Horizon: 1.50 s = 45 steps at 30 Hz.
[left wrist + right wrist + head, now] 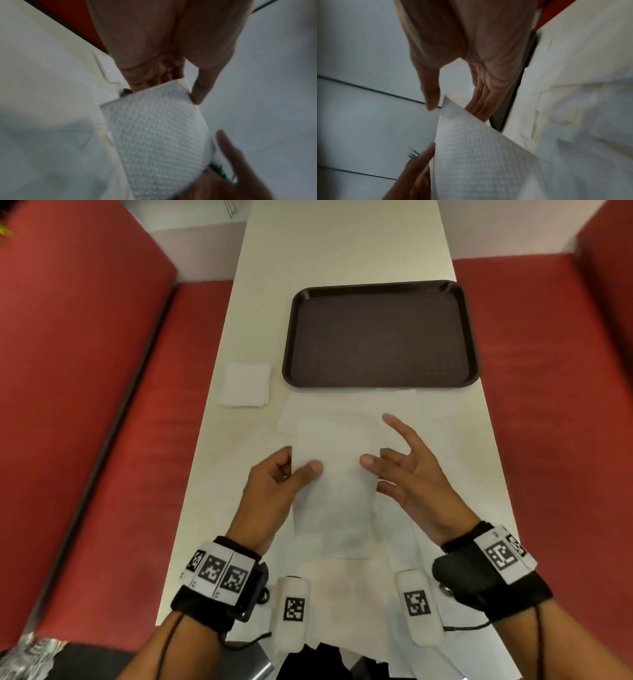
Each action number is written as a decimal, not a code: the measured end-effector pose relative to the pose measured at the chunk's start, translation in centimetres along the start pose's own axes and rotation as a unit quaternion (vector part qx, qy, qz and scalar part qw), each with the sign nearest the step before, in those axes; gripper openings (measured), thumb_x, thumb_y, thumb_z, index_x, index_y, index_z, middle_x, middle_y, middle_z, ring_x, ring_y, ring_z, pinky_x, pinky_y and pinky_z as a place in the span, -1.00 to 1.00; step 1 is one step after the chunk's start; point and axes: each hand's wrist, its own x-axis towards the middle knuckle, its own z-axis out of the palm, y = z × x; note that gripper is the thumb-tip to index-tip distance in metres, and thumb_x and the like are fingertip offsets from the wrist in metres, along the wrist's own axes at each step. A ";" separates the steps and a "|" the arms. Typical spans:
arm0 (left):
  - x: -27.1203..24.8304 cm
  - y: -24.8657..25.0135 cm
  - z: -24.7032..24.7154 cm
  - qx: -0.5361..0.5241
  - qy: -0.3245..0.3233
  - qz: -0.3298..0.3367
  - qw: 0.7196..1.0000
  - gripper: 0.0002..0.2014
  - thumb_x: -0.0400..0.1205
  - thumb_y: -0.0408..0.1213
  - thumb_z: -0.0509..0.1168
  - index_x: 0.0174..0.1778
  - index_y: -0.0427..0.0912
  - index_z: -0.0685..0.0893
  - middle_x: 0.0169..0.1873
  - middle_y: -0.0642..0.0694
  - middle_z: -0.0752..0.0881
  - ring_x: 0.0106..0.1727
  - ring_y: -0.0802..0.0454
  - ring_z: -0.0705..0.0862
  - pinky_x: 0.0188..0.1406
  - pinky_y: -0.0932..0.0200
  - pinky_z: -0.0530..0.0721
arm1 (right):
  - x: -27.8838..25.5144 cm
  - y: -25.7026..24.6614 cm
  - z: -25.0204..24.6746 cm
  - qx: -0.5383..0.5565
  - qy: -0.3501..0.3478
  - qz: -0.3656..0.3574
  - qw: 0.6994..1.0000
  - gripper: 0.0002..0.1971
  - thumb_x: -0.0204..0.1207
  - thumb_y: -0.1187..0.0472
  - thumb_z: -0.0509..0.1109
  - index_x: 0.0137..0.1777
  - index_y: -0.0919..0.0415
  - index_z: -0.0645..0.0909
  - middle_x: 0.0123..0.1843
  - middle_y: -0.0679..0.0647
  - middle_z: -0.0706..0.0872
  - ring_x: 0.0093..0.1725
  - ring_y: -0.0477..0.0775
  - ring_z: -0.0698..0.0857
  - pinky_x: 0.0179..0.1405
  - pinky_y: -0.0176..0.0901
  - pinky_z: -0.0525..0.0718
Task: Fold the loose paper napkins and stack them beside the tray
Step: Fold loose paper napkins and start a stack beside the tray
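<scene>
I hold one white embossed paper napkin [334, 491] up over the table [342, 251], between both hands. My left hand [301, 465] pinches its left edge, thumb on top and fingers behind. My right hand [375, 460] pinches the right edge with thumb and curled fingers, the index finger pointing out. The left wrist view shows the napkin [159, 135] close up, its corner at my left hand [178, 88]. The right wrist view shows the napkin [479, 155] with its tip between the thumb and fingers of my right hand [453, 108]. A small folded stack [245, 385] lies left of the dark brown tray [378, 289].
Several loose napkins [428, 409] lie spread flat between the tray and me, under the held one. Red bench seats [102, 405] flank the narrow table on both sides. The tray holds nothing. Bare tabletop stretches beyond the tray.
</scene>
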 end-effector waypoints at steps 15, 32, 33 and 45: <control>-0.7 2.3 1.1 0.060 0.040 0.132 0.989 -0.26 0.58 -0.35 0.47 0.60 0.14 0.27 -0.02 -0.14 0.84 0.08 -0.03 0.82 0.01 0.23 0.75 | -2.1 -0.9 1.6 -0.220 0.087 -0.231 0.944 -0.85 0.54 0.24 0.50 0.08 0.06 0.75 0.00 -0.13 0.80 -0.01 -0.05 0.78 0.02 -0.36 0.71; 2.1 4.6 -1.9 0.249 0.026 0.211 0.945 -0.79 0.58 0.06 0.41 0.04 0.07 0.76 0.08 0.06 0.59 0.20 0.10 0.63 0.16 0.40 0.57 | 0.8 -2.8 4.1 -0.134 0.030 -0.196 0.971 -0.86 0.51 0.22 0.42 -0.03 0.18 0.52 -0.02 0.02 0.76 0.04 -0.01 0.77 -0.03 -0.21 0.76; 2.4 4.9 -2.3 0.204 0.005 0.170 0.964 -0.77 0.59 0.07 0.43 0.06 0.05 0.75 0.09 0.09 0.66 0.19 0.11 0.68 0.15 0.33 0.62 | 1.2 -2.9 4.6 -0.129 0.044 -0.191 0.972 -0.86 0.52 0.19 0.41 -0.01 0.14 0.51 -0.01 -0.02 0.75 0.05 -0.02 0.76 -0.03 -0.19 0.76; 10.2 4.4 -8.7 0.155 -0.061 0.034 0.985 -0.68 0.65 -0.03 0.43 -0.27 -0.21 0.69 -0.35 -0.13 0.77 -0.31 -0.11 0.68 -0.19 -0.04 0.73 | 8.1 -0.8 8.9 -0.125 0.165 -0.144 0.968 -0.75 0.55 0.22 0.41 0.13 -0.05 0.47 0.10 -0.04 0.69 -0.04 0.07 0.80 -0.14 -0.14 0.82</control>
